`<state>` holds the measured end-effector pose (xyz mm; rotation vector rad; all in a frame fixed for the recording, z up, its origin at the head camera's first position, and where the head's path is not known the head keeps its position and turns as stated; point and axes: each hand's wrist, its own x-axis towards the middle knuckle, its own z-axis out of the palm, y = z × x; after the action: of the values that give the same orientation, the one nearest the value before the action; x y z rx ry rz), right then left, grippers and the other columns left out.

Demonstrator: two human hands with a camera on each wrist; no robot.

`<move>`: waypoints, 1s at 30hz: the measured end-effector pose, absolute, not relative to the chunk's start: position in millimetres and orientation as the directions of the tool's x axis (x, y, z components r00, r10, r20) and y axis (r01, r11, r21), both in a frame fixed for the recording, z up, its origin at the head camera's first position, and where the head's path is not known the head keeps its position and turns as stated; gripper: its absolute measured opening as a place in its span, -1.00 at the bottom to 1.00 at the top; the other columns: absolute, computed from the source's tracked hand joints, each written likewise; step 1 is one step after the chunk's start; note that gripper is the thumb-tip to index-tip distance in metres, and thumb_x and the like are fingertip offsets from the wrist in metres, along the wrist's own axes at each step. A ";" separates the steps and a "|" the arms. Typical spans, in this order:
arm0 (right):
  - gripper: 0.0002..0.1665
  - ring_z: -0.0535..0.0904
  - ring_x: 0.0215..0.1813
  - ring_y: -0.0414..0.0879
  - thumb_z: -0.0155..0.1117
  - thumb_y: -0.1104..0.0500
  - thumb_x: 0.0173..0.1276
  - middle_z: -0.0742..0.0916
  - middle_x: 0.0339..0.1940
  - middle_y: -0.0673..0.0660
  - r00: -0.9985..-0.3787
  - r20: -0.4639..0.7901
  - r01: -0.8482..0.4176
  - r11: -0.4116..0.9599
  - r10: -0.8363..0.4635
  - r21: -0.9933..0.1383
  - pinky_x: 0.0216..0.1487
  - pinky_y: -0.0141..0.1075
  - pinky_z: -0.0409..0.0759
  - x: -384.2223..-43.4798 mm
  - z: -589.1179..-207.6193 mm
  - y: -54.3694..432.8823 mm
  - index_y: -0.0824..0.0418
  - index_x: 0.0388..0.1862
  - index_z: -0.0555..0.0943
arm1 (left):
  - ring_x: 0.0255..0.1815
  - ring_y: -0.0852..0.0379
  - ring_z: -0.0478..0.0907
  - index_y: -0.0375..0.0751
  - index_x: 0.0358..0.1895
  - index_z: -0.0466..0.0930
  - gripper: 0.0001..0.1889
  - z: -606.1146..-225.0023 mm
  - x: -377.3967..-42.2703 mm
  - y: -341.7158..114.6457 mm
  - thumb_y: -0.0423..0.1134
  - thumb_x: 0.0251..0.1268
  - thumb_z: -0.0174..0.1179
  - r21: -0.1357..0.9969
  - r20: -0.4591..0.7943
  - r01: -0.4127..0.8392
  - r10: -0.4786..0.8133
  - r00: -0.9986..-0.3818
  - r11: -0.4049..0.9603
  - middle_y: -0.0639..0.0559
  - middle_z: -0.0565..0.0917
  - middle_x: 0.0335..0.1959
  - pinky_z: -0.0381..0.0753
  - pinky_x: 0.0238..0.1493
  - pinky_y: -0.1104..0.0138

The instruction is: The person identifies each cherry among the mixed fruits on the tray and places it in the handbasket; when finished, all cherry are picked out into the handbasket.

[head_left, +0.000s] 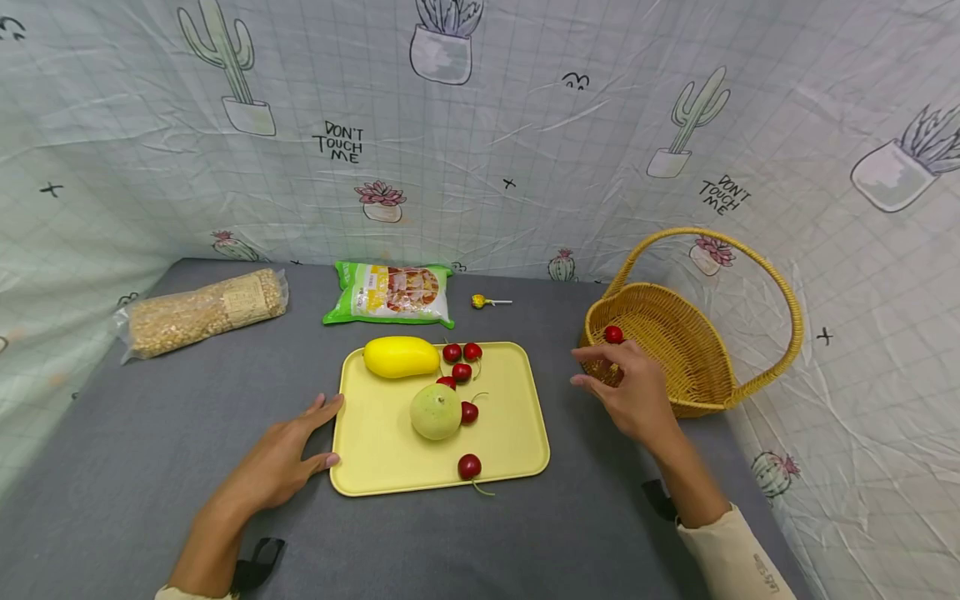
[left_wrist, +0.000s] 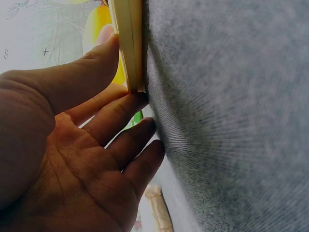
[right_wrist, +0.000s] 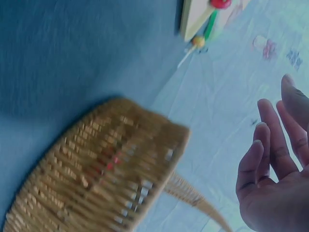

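Note:
A yellow tray (head_left: pixel 495 454) lies on the grey cloth. My left hand (head_left: pixel 277 458) rests at its left edge, fingers extended, thumb and fingertips touching the rim. On the tray are a yellow mango-like fruit (head_left: pixel 401 357), a round pale green fruit (head_left: pixel 436 412) and several red cherries (head_left: pixel 469 467), some with stems. At the right, my right hand (head_left: pixel 633 392) hovers by the near left rim of a wicker basket (head_left: pixel 701 350), with loosely bent fingers and nothing between them. One cherry (head_left: pixel 613 334) sits inside the basket; its red shows through the weave in the right wrist view.
A clear bag of pale beans or grains (head_left: pixel 202 312) lies at the back left. Behind the tray are a green and white food packet (head_left: pixel 390 293) and a yellow lollipop (head_left: pixel 480 301). A patterned cloth wall (head_left: pixel 480 167) rises behind, and the basket's handle (head_left: pixel 787 292) arches high.

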<state>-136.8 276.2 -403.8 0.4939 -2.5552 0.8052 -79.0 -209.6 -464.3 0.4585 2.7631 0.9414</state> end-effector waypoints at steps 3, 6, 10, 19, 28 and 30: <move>-0.51 0.45 -0.33 -0.20 0.78 0.18 0.01 0.80 -0.29 -0.03 -0.848 0.475 -0.470 0.749 -0.236 -0.467 -0.37 -0.44 0.44 -132.0 -407.6 267.5 0.07 -0.01 0.86 | 0.61 -0.50 0.26 -0.28 0.67 0.24 -0.10 -463.9 -78.8 -209.5 -0.27 0.31 0.49 0.620 -0.075 0.229 0.347 -0.935 0.751 -0.48 0.25 0.63 0.43 0.40 -0.39; -0.51 0.41 -0.32 -0.27 0.78 0.21 0.00 0.77 -0.32 -0.04 -0.840 0.472 -0.499 0.726 -0.269 -0.474 -0.36 -0.40 0.46 -126.9 -410.9 259.0 0.09 -0.01 0.86 | 0.61 -0.49 0.26 -0.28 0.67 0.24 -0.10 -463.4 -78.6 -209.4 -0.27 0.31 0.49 0.621 -0.076 0.230 0.349 -0.934 0.749 -0.47 0.26 0.63 0.43 0.40 -0.39; -0.50 0.42 -0.31 -0.28 0.78 0.23 0.00 0.78 -0.29 -0.04 -0.829 0.463 -0.531 0.701 -0.313 -0.477 -0.35 -0.30 0.54 -119.8 -414.2 247.1 0.08 -0.01 0.86 | 0.61 -0.49 0.26 -0.28 0.67 0.24 -0.11 -463.2 -78.6 -209.2 -0.27 0.32 0.48 0.620 -0.075 0.230 0.349 -0.934 0.750 -0.47 0.26 0.63 0.42 0.41 -0.39; -0.52 0.50 -0.21 -0.28 0.75 0.12 0.09 0.76 -0.25 -0.16 -0.832 0.378 -0.553 0.652 -0.405 -0.518 -0.32 -0.37 0.56 -104.2 -419.7 221.8 -0.05 0.04 0.83 | 0.61 -0.49 0.26 -0.26 0.67 0.24 -0.10 -463.2 -78.9 -208.5 -0.26 0.32 0.48 0.613 -0.079 0.223 0.339 -0.937 0.758 -0.45 0.26 0.63 0.41 0.42 -0.39; -0.53 0.61 -0.16 -0.10 0.74 0.08 0.10 0.88 -0.10 -0.07 -0.830 0.267 -0.547 0.620 -0.490 -0.562 -0.27 -0.37 0.60 -94.6 -436.2 200.2 0.02 0.04 0.84 | 0.61 -0.49 0.27 -0.27 0.67 0.24 -0.11 -462.0 -79.1 -207.8 -0.26 0.32 0.48 0.613 -0.084 0.220 0.340 -0.937 0.759 -0.48 0.26 0.62 0.42 0.42 -0.39; -0.53 0.62 -0.15 -0.10 0.74 0.08 0.11 0.88 -0.09 -0.06 -0.827 0.240 -0.544 0.615 -0.509 -0.570 -0.22 -0.30 0.65 -92.8 -439.5 196.2 0.03 0.04 0.84 | 0.61 -0.48 0.27 -0.27 0.67 0.24 -0.11 -461.8 -79.2 -207.6 -0.26 0.32 0.48 0.612 -0.087 0.218 0.338 -0.937 0.760 -0.47 0.26 0.62 0.41 0.42 -0.38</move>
<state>-92.8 196.2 -439.5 0.9053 -2.7743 1.0076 -79.2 -207.6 -461.8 0.4411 2.7640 0.9252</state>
